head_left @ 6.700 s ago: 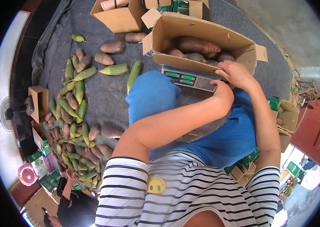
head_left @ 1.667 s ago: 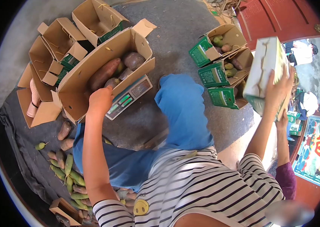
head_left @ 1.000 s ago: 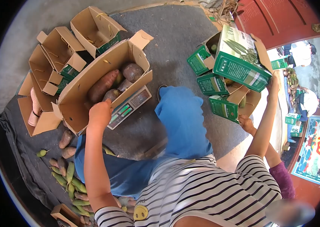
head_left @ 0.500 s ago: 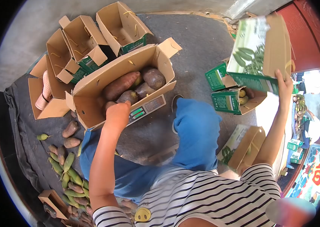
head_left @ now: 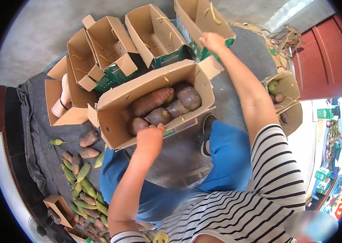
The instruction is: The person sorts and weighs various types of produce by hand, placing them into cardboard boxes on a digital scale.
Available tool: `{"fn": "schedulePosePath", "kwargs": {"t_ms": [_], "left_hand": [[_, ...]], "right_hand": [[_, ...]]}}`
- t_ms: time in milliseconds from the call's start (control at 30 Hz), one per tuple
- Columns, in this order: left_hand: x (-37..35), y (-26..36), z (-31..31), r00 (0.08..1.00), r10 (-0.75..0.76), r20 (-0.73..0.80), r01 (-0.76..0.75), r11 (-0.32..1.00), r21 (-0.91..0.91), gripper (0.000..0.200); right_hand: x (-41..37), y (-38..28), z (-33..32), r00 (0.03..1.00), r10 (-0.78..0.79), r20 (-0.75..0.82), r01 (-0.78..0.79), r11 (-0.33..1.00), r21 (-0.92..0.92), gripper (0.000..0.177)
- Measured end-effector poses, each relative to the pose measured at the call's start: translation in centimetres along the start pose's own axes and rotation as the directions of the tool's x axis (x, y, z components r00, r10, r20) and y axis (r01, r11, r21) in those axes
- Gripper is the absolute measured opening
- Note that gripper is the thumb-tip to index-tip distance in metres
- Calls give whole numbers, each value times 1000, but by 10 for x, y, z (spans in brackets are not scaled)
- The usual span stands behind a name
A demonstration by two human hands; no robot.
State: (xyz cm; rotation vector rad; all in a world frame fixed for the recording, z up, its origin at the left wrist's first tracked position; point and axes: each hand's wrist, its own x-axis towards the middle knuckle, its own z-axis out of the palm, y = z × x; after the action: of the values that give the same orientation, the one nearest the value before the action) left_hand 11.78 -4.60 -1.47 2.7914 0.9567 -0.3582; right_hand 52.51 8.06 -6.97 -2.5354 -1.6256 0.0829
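Note:
My left hand [head_left: 150, 137] grips the near wall of a large open cardboard box [head_left: 116, 121] that holds several purple-brown tubers [head_left: 151, 101]. The box rests on a weighing scale [head_left: 181, 128], mostly hidden under it. My right hand [head_left: 212, 40] reaches far forward and holds the side of an empty green-printed carton [head_left: 197, 18], which stands behind the big box.
Two more empty cartons [head_left: 154, 36] [head_left: 106, 48] stand in a row at the back, another [head_left: 67, 109] lies at the left. Loose green and purple tubers [head_left: 78, 178] lie on the dark mat. Filled cartons [head_left: 284, 87] stand at the right by a red door.
My right hand has swung the green carton from high at the right over to the back row behind the big box. My left hand has stayed on the big box's near wall.

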Motion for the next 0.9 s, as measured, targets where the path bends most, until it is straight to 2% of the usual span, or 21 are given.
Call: {"fn": "schedulePosePath", "kwargs": {"t_ms": [67, 100, 200, 267, 300, 333, 367, 400, 433, 500, 600, 667, 733, 800, 833, 900], "left_hand": [[1, 0, -4, 1000, -2, -7, 2, 1000, -6, 10], [2, 0, -5, 1000, -9, -4, 9, 1000, -10, 10], [1, 1, -4, 1000, -26, 9, 26, 999, -43, 11], [0, 2, -2, 1000, -29, 8, 29, 998, -51, 11], [0, 2, -3, 1000, -25, 18, 26, 998, -51, 12], [0, 1, -2, 1000, -19, 19, 20, 998, -53, 12], [1, 1, -2, 1000, -12, 14, 13, 998, -54, 12], [1, 0, -1, 1000, -7, 7, 7, 998, -55, 13], [1, -2, 2, 1000, 3, -28, -5, 997, -83, 16], [0, -1, -4, 1000, -9, -17, 7, 997, -79, 16], [0, -4, -2, 1000, -14, 17, 16, 994, -106, 15], [1, -6, 0, 999, 30, 12, -28, 993, -118, 15], [3, -6, -1, 999, 25, 32, -21, 994, -109, 14], [4, -7, -1, 998, 26, 49, -22, 996, -81, 14], [3, -6, -6, 997, 33, 68, -27, 996, -88, 16], [2, -5, -10, 994, 45, 96, -34, 993, -115, 21]], "right_hand": [[4, -18, 31, 975, -55, 217, 37, 996, 86, 35], [7, -20, 46, 950, -94, 299, 33, 979, 202, 36], [12, -9, 72, 933, -230, 277, 150, 948, 281, 41], [21, 14, 78, 843, -403, 357, 245, 878, 412, 47], [30, 24, 75, 828, -375, 416, 226, 903, 365, 48], [23, 24, 47, 835, -387, 391, 226, 890, 396, 47], [11, 22, 17, 881, -305, 362, 74, 843, 533, 45], [4, 26, 2, 946, -321, 52, 220, 751, 623, 39], [-13, 15, -33, 982, -150, 114, 21, 689, 724, 38], [-49, 3, -75, 987, -116, -109, 157, 617, 771, 34], [-132, -22, -115, 967, -227, -118, 219, 497, 840, 31], [-193, -38, -113, 961, -256, -101, 224, 515, 827, 28], [-245, -45, -105, 962, -237, -135, 261, 653, 711, 23], [-280, -40, -82, 973, 11, -232, 197, 494, 847, 19], [-294, -29, -79, 963, 179, -200, 104, 437, 893, 17], [-316, 29, -65, 844, 423, -331, 38, 567, 823, 16]]}}
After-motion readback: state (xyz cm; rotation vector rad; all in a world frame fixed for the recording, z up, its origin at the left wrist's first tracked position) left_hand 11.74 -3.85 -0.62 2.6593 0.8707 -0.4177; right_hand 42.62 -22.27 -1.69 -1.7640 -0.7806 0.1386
